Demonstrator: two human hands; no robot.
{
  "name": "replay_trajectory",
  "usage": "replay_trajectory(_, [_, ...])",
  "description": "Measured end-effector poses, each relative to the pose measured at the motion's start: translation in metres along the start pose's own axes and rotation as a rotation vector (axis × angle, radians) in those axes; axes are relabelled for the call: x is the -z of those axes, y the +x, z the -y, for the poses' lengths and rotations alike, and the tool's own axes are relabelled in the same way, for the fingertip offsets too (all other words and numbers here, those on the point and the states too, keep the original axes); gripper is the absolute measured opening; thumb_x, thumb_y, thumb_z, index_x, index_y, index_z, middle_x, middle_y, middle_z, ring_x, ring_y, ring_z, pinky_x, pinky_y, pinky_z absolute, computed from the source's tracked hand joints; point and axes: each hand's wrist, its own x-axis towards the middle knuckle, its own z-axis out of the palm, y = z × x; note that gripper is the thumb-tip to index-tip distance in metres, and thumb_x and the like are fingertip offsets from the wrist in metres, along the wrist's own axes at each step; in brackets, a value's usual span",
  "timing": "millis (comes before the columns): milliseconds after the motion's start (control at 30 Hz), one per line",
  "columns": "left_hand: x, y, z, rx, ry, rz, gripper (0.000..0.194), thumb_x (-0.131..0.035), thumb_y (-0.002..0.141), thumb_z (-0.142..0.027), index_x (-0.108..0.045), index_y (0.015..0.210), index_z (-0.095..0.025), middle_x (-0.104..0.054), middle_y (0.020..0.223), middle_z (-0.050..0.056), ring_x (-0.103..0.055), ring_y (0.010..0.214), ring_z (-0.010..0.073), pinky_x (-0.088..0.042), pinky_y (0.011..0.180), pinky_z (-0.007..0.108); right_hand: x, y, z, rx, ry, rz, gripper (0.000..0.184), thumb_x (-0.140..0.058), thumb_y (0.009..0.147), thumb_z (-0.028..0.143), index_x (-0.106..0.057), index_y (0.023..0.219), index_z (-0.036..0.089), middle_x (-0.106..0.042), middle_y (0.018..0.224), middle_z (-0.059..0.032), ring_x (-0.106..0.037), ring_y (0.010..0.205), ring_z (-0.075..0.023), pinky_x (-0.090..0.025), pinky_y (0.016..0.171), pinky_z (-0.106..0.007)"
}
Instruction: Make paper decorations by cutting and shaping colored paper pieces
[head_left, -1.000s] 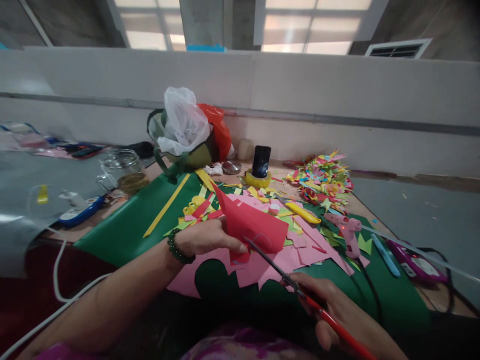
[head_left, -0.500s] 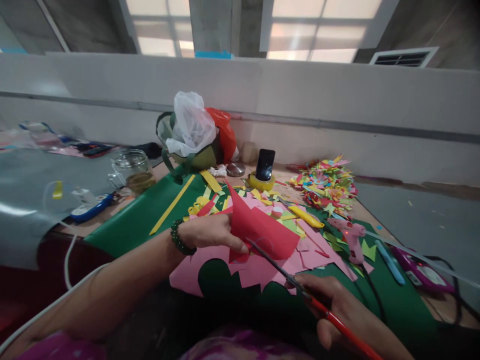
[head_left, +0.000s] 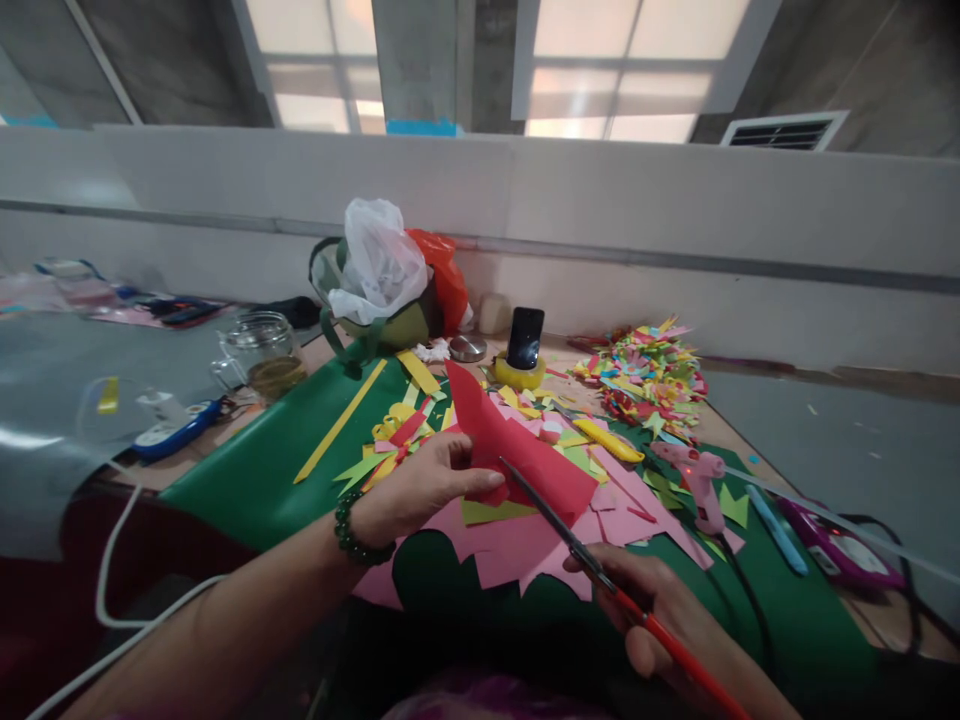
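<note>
My left hand (head_left: 439, 480) pinches the left edge of a red sheet of paper (head_left: 536, 460), thumb on top, and a bracelet of dark green beads (head_left: 356, 530) circles that wrist. Red-handled scissors (head_left: 645, 618) are gripped in my right hand (head_left: 652, 600). Their dark blades lie over the red sheet, with the tips close to my left thumb; whether they part is hard to see. Under the sheet are pink paper (head_left: 499, 555) with a jagged cut edge and yellow, green and pink scraps. My right fingers are partly hidden behind the scissors.
A pink glue gun (head_left: 697, 475) with a cord, a yellow cutter (head_left: 611, 440) and a light-blue pen-like stick (head_left: 778, 530) lie to the right. Behind stand a phone (head_left: 525, 338) on a tape roll, a colourful paper bundle (head_left: 652, 375), a bag (head_left: 401, 335) and a glass jar (head_left: 262, 350).
My left hand has turned slightly and its grip has shifted on the red sheet. Yellow-green paper now shows beneath it. The scissors have moved a little left, and the camera view has tilted slightly.
</note>
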Motion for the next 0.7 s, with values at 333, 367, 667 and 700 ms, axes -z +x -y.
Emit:
replay_trajectory(333, [0.010, 0.002, -0.016, 0.073, 0.098, 0.158, 0.016, -0.074, 0.062, -0.026, -0.065, 0.063, -0.013, -0.061, 0.057, -0.001, -0.049, 0.055, 0.0097, -0.039, 0.058, 0.024, 0.004, 0.002, 0.000, 0.046, 0.017, 0.038, 0.090, -0.042, 0.053, 0.094, -0.064, 0.094, 0.017, -0.033, 0.055, 0.0071, -0.024, 0.051, -0.0092, -0.017, 0.048, -0.025])
replay_trajectory(367, [0.011, 0.002, -0.016, 0.076, 0.108, 0.176, 0.015, -0.073, 0.062, -0.025, -0.064, 0.063, -0.013, -0.060, 0.056, -0.001, -0.048, 0.054, 0.0094, -0.039, 0.057, 0.023, 0.003, 0.002, 0.000, 0.052, 0.020, 0.031, 0.089, -0.043, 0.054, 0.093, -0.064, 0.094, 0.016, -0.032, 0.054, 0.0075, -0.023, 0.050, -0.0089, -0.016, 0.047, -0.025])
replay_trajectory(667, [0.014, 0.004, -0.020, 0.081, 0.130, 0.276, 0.010, -0.070, 0.062, -0.021, -0.064, 0.064, -0.013, -0.058, 0.056, -0.003, -0.047, 0.055, 0.0090, -0.039, 0.058, 0.023, 0.006, 0.001, 0.001, 0.041, -0.008, 0.043, 0.090, -0.040, 0.051, 0.095, -0.063, 0.090, 0.016, -0.031, 0.054, 0.0073, -0.024, 0.050, -0.0091, -0.018, 0.048, -0.025])
replay_trajectory(700, [0.015, 0.005, -0.020, 0.078, 0.138, 0.289, 0.010, -0.070, 0.061, -0.021, -0.064, 0.063, -0.013, -0.058, 0.056, -0.003, -0.047, 0.055, 0.0090, -0.039, 0.058, 0.023, 0.006, 0.000, 0.002, 0.035, -0.027, 0.050, 0.092, -0.038, 0.050, 0.096, -0.063, 0.091, 0.017, -0.032, 0.055, 0.0068, -0.024, 0.051, -0.0096, -0.019, 0.048, -0.025])
